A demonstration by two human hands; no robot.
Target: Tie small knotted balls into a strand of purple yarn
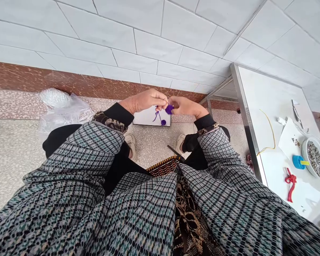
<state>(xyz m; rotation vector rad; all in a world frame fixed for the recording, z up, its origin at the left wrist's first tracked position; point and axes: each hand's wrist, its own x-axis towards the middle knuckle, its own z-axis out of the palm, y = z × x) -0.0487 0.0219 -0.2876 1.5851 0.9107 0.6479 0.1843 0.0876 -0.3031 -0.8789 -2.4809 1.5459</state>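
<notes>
Both hands meet in front of me above a white flat surface on the floor. My left hand is pinched at the edge of a small purple yarn piece, with purple strands below its fingers. My right hand grips the same piece from the other side, fingers curled. Whether a hook or needle is between the fingers is too small to tell. Lower down, a little purple ball shows against the white surface, beside the loose strands.
A white table with a metal edge stands at right. It bears a white bowl of small pieces, a blue container, a red knotted cord and a yellow cord. Clear plastic bags lie left; a woven basket sits near my lap.
</notes>
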